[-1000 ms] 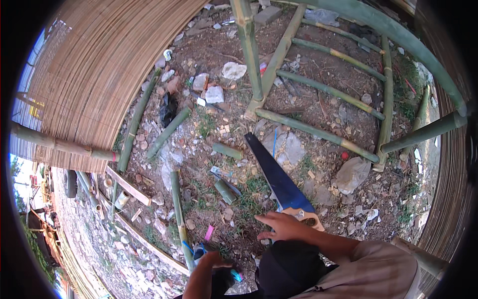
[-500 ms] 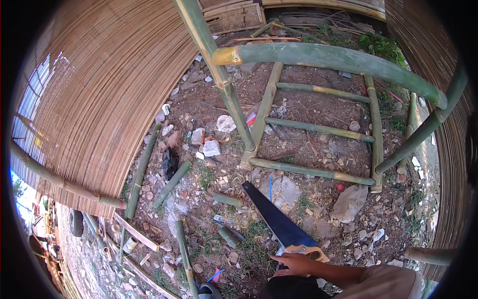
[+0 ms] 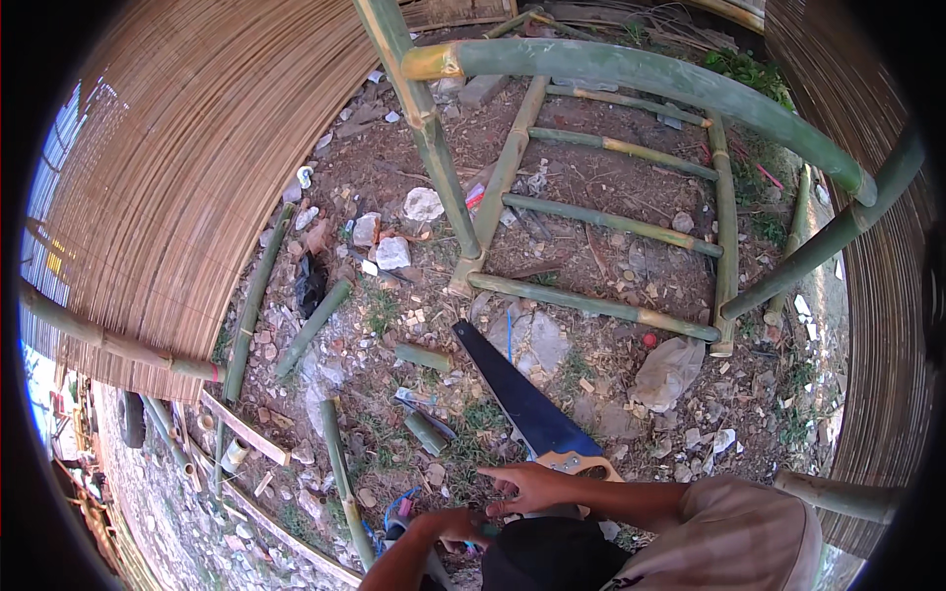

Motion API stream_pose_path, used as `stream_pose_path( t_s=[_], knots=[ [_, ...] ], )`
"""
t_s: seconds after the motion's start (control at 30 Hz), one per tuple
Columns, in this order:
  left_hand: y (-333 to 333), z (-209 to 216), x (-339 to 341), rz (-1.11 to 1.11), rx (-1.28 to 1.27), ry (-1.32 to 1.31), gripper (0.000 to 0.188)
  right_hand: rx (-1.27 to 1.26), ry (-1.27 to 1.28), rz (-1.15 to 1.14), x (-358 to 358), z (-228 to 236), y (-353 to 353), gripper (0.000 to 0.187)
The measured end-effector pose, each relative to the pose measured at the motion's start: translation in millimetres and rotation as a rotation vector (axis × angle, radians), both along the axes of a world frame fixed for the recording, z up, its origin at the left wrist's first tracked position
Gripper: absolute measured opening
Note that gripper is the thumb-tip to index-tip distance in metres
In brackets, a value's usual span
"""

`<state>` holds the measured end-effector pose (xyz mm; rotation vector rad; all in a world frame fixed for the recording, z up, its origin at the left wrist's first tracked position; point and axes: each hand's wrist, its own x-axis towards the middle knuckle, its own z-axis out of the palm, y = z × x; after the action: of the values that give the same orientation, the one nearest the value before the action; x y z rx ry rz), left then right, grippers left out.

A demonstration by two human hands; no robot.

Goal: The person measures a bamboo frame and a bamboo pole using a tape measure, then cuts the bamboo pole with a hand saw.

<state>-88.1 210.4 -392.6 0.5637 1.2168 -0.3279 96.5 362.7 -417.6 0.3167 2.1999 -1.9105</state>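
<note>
My right hand (image 3: 530, 487) reaches in from the lower right with its index finger stretched out to the left and nothing visible in it. Beside its wrist is a handsaw (image 3: 522, 399), with a dark blue blade and pale wooden handle, lying on the ground; the forearm covers part of the handle. At the lower middle, my left hand (image 3: 461, 527) is near my dark-clothed knee, its fingers partly hidden. A small greenish patch shows by its fingertips, too unclear to name. Ahead stands a green bamboo frame (image 3: 616, 300) with several crossbars and a thick curved top pole (image 3: 641, 74).
Cut bamboo pieces (image 3: 424, 355) and longer poles (image 3: 340, 473) lie at the left among stones, wood chips and grass. A woven bamboo screen (image 3: 217, 177) stands on the left. A crumpled plastic bag (image 3: 668, 374) lies by the frame's near right corner.
My left hand has come into view at the lower edge. My right hand has moved slightly left and up, its fingers now more spread. The whole view has shifted a little.
</note>
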Motion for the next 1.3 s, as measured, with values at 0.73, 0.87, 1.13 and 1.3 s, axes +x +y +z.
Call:
stream_pose_path(
  t_s=[0.73, 0.87, 1.13, 1.3],
  knots=[
    [314, 125, 87, -0.009, 1.097, -0.617, 0.028, -0.069, 0.163, -1.453, 111, 138, 76, 0.056],
    [318, 146, 92, 0.086, 1.109, -0.834, 0.022, 0.408, 0.107, -1.583, 105, 190, 84, 0.060],
    [312, 191, 59, 0.460, 1.088, -0.922, 0.031, 0.972, 0.080, -1.320, 52, 269, 95, 0.049],
    [307, 213, 43, 0.635, 1.013, -0.988, 0.027, 1.325, 0.089, -1.073, 31, 302, 103, 0.050]
  ],
)
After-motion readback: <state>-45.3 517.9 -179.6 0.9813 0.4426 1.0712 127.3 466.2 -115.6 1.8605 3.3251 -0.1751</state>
